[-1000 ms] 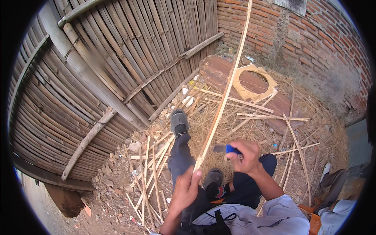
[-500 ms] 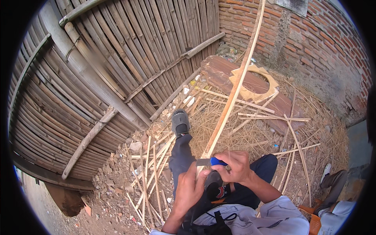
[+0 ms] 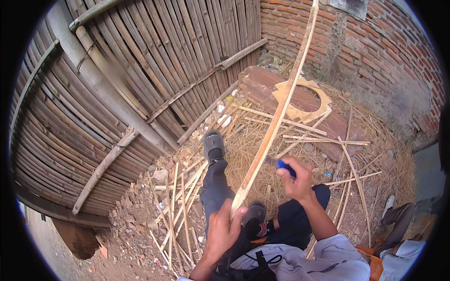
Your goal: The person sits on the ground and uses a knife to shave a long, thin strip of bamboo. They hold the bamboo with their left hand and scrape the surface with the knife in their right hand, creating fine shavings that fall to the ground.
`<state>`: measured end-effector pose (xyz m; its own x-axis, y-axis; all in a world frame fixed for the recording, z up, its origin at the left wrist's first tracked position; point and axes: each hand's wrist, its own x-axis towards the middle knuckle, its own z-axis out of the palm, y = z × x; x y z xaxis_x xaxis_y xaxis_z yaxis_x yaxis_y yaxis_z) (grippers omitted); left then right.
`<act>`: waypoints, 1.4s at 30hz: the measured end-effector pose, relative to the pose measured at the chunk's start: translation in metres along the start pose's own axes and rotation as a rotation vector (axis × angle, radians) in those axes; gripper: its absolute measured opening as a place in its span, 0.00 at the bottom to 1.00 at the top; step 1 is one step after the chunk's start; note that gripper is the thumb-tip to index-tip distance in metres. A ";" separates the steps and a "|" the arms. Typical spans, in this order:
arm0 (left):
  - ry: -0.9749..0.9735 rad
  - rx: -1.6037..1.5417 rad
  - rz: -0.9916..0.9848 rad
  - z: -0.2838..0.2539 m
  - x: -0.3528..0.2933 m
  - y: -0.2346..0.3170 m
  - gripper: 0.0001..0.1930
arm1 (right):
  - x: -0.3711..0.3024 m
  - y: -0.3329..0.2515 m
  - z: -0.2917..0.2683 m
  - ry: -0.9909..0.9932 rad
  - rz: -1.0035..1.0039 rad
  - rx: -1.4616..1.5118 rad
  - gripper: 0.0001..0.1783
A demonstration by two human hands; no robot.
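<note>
A long split bamboo strip (image 3: 276,121) slants up and away from my lap toward the brick wall. My left hand (image 3: 223,230) is closed round its near end, thumb along the side. In my right hand (image 3: 298,179) is a knife with a blue handle (image 3: 286,167), gripped in a closed fist. The knife's blade is blurred and points left, close to the strip's right edge; whether it touches cannot be told. Pale, freshly cut wood shows on the strip just beyond my left hand.
Cut bamboo strips (image 3: 183,206) lie on the rubble to the left, others (image 3: 355,175) to the right. Ahead, a frame with a jagged edge (image 3: 300,114) rests on a brown board (image 3: 260,86). A bamboo fence (image 3: 154,56) and brick wall (image 3: 389,61) enclose the corner. Another person's leg (image 3: 398,218) shows at right.
The knife in my right hand has moved away from my left hand, up and to the right along the strip. My left hand still grips the near end.
</note>
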<state>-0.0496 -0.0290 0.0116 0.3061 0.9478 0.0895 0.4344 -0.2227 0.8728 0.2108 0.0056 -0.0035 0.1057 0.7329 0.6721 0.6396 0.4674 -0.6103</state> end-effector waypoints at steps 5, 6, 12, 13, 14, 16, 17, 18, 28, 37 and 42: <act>0.035 -0.038 0.030 0.002 0.009 0.008 0.16 | -0.022 -0.023 0.016 -0.182 -0.122 0.072 0.15; 0.030 -0.033 0.025 0.001 0.009 0.011 0.17 | -0.021 -0.027 0.019 -0.197 -0.142 0.072 0.15; 0.029 -0.003 0.054 0.005 0.009 0.007 0.17 | -0.021 -0.030 0.024 -0.194 -0.191 0.033 0.15; 0.028 -0.009 0.056 0.005 0.010 0.007 0.17 | -0.020 -0.029 0.024 -0.188 -0.195 0.028 0.15; 0.027 -0.014 0.058 0.005 0.011 0.007 0.17 | -0.019 -0.028 0.024 -0.181 -0.199 0.023 0.15; 0.013 -0.014 0.055 0.004 0.011 0.007 0.17 | -0.019 -0.028 0.023 -0.176 -0.211 -0.009 0.16; 0.002 -0.011 0.048 0.003 0.011 0.008 0.17 | -0.019 -0.027 0.023 -0.174 -0.217 -0.025 0.16; -0.006 -0.006 0.040 0.002 0.011 0.008 0.16 | -0.019 -0.026 0.023 -0.164 -0.230 -0.036 0.16; -0.006 -0.009 0.033 -0.003 0.010 0.006 0.15 | -0.015 -0.025 0.019 -0.195 -0.278 -0.154 0.16; -0.066 0.016 -0.052 -0.006 -0.020 -0.024 0.17 | 0.034 0.035 -0.024 0.203 -0.004 -0.251 0.16; -0.086 0.033 -0.057 -0.015 -0.026 -0.040 0.17 | 0.046 0.055 -0.026 0.233 0.025 -0.272 0.15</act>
<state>-0.0875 -0.0410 -0.0179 0.3513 0.9362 -0.0030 0.4802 -0.1775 0.8590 0.2702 0.0519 0.0047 0.2746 0.5956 0.7549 0.8105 0.2791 -0.5150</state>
